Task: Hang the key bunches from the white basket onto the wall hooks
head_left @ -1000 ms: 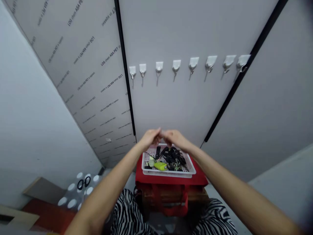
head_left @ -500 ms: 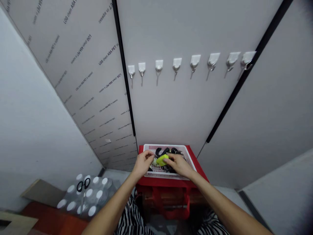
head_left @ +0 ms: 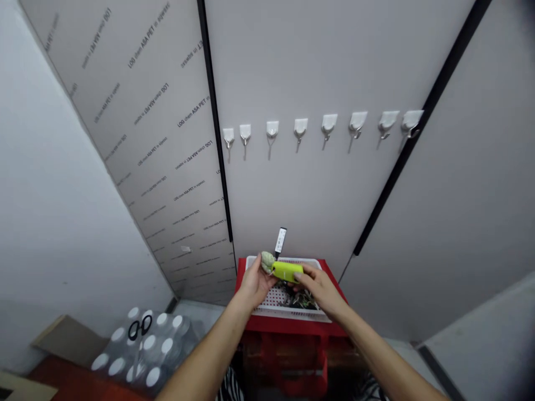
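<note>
Both my hands hold a yellow-green key fob [head_left: 287, 271] just above a white perforated basket [head_left: 267, 305]. My left hand [head_left: 256, 283] is closed round the fob's left end, where a small pale fuzzy charm [head_left: 267, 260] hangs. My right hand [head_left: 316, 285] pinches the fob's right end. A black and white tag [head_left: 280, 240] sticks up behind the fob. Several dark keys and fobs [head_left: 301, 301] lie in the basket, which rests on a red stand [head_left: 288, 328]. On the grey wall above, a row of several white hooks [head_left: 301, 127] hangs bare.
A shrink-wrapped pack of bottles [head_left: 144, 345] with black scissors [head_left: 139, 328] on top stands at the lower left, next to a cardboard piece [head_left: 62, 340]. Black vertical strips [head_left: 215, 128] divide the wall panels.
My hands dropped from in front of the wall into the basket, took the yellow-green fob, and now hold it lifted above the basket.
</note>
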A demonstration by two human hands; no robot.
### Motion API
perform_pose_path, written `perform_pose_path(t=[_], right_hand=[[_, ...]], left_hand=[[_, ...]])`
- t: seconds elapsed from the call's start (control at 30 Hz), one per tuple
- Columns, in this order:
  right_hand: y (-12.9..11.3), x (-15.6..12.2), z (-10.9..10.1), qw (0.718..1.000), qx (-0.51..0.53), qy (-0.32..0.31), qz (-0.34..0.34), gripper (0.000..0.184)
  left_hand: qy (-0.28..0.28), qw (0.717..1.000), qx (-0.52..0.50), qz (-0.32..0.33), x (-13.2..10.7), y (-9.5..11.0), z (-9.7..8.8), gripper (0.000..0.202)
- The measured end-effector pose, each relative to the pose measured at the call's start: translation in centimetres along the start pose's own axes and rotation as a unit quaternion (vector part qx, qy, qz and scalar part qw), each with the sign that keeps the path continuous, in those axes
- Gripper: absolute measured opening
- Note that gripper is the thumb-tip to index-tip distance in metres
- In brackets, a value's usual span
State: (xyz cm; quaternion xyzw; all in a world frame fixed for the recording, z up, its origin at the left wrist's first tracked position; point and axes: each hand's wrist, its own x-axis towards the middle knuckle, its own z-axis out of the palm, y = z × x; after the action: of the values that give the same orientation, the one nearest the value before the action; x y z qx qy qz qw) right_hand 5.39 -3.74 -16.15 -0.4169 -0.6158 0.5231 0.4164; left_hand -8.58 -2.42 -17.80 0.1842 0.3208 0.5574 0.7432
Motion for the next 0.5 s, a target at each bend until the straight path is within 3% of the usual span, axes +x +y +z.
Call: perform_pose_path(t=[0.13,0.37,0.5], right_hand=[[1.3,-0.6,0.0,1.000,-0.007,0.001,0.008,0.025],[1.8,0.1,0.0,1.000,0.013,-0.015,0.023,0.021],[0.7,1.3,0.1,0.997,0.033,0.048,0.049,0.025]], left_hand=[[0.012,0.997,0.004,0.082,0.5,0.8,0.4,0.018],[-0.042,0.985,0.076,0.150,-0.3,1.1,1.3,0.019],[-0.058,0.977,0.129,0.156,-0.6,1.0,1.4,0.015]])
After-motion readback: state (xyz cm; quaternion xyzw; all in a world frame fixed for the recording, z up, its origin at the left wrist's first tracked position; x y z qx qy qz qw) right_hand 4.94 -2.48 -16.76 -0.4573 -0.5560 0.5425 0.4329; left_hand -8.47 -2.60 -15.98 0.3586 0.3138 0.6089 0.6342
